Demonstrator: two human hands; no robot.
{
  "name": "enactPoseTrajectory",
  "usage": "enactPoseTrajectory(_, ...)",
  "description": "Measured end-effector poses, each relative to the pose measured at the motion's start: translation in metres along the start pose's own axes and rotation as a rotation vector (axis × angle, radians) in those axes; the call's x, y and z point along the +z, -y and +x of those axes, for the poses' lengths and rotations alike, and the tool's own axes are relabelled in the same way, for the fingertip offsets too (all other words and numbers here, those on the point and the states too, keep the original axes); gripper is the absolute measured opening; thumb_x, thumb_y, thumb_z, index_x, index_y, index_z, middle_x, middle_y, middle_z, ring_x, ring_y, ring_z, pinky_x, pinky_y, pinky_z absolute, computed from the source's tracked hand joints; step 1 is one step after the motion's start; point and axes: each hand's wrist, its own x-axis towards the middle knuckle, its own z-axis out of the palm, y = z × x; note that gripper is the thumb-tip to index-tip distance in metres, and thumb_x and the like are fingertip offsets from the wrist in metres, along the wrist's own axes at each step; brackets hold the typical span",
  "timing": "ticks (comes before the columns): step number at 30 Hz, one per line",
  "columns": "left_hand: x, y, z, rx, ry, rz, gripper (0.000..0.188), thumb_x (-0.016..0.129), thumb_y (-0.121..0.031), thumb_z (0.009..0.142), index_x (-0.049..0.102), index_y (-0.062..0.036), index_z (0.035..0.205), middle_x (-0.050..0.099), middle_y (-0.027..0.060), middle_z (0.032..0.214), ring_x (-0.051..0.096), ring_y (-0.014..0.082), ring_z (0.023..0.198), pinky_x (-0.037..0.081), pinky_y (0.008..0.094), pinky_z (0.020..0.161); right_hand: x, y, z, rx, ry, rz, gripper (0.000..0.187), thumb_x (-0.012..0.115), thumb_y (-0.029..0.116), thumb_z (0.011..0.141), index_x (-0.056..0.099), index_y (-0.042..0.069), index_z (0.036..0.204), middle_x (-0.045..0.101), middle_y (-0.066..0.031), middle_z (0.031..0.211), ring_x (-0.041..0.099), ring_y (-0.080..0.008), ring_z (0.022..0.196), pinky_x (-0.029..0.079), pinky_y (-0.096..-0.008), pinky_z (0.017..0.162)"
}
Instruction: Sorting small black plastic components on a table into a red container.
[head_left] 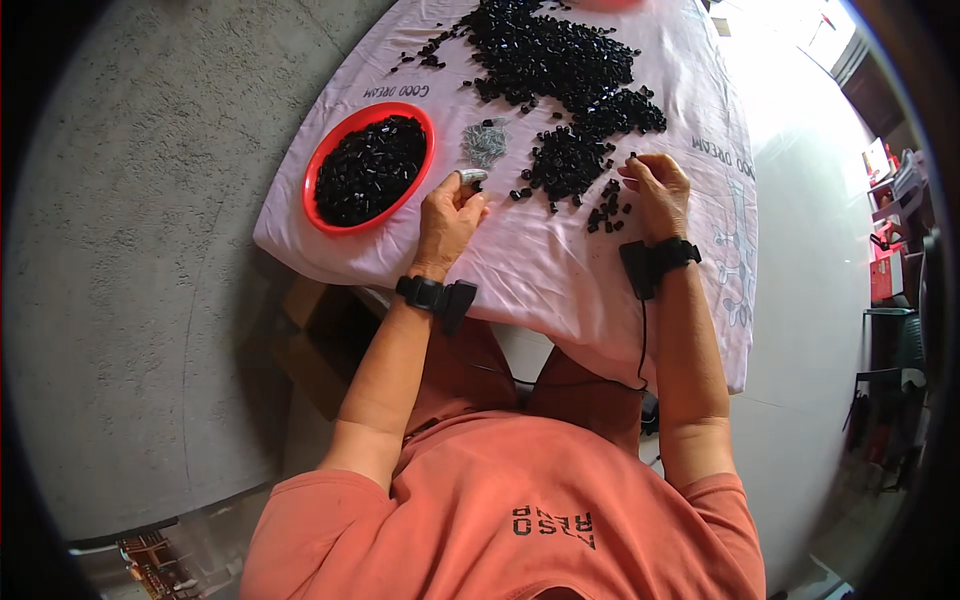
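Note:
My left hand (pixel 450 220) is closed in a pinch beside the red bowl (pixel 347 229), with a small black plastic piece (pixel 478 186) at its fingertips. A whitish wrap covers one of its fingers. Just beyond that hand lies a small heap of thin silvery-clear bits (pixel 484 147), too fine to name. My right hand (pixel 662 192) is raised at the right of the table, thumb and fingers together on another small dark piece (pixel 632 157). Several loose black pieces (pixel 606 212) lie next to it. Small black pieces fill the bowl.
A large heap of black pieces (pixel 550 60) spreads over the far part of the cloth-covered table (pixel 540 280). Part of a red object (pixel 610 4) shows at the far edge. Each wrist wears a black device, and a cable (pixel 560 383) runs between them. An open cardboard box (pixel 325 340) sits below the table.

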Motion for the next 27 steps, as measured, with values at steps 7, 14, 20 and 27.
enactPoseTrajectory(7, -0.062, -0.012, 0.018, 0.180, -0.274, 0.407, 0.025, 0.070, -0.001, 0.086, 0.069, -0.0001, 0.112, 0.073, 0.0034, 0.090, 0.066, 0.0091, 0.077, 0.054, 0.0259, 0.073, -0.005, -0.004, 0.002, -0.023, -0.035, 0.044, 0.010, 0.068, 0.010, 0.094, 0.066, 0.001, 0.099, 0.072, -0.0078, 0.092, 0.072, -0.0172, 0.085, 0.057, -0.0268, 0.074)
enactPoseTrajectory(14, -0.095, -0.019, 0.042, 0.159, -0.453, 0.665, 0.038, 0.069, -0.007, 0.084, 0.059, 0.0005, 0.120, 0.071, 0.0098, 0.081, 0.068, 0.0203, 0.067, 0.055, 0.0347, 0.066, -0.005, -0.006, 0.003, -0.022, 0.013, 0.053, 0.011, 0.068, 0.009, 0.094, 0.066, -0.001, 0.097, 0.071, -0.0086, 0.091, 0.072, -0.0163, 0.083, 0.058, -0.0263, 0.074)
enactPoseTrajectory(20, -0.056, -0.007, 0.067, 0.188, -0.281, 0.494, 0.016, 0.064, -0.010, 0.087, 0.068, 0.0004, 0.099, 0.072, 0.0131, 0.076, 0.072, 0.0218, 0.068, 0.054, 0.0346, 0.064, -0.001, -0.004, 0.001, -0.033, -0.003, 0.108, 0.007, 0.067, 0.005, 0.092, 0.066, -0.002, 0.093, 0.072, -0.0088, 0.084, 0.073, -0.0151, 0.078, 0.059, -0.0250, 0.070)
enactPoseTrajectory(27, -0.001, -0.007, 0.120, 0.237, -0.120, 0.706, 0.015, 0.066, -0.007, 0.085, 0.075, -0.0033, 0.097, 0.072, 0.0061, 0.074, 0.068, 0.0110, 0.064, 0.053, 0.0269, 0.062, -0.002, 0.002, -0.001, -0.026, 0.005, 0.017, 0.005, 0.068, 0.003, 0.090, 0.067, -0.001, 0.091, 0.073, -0.0081, 0.082, 0.073, -0.0139, 0.076, 0.057, -0.0239, 0.067)
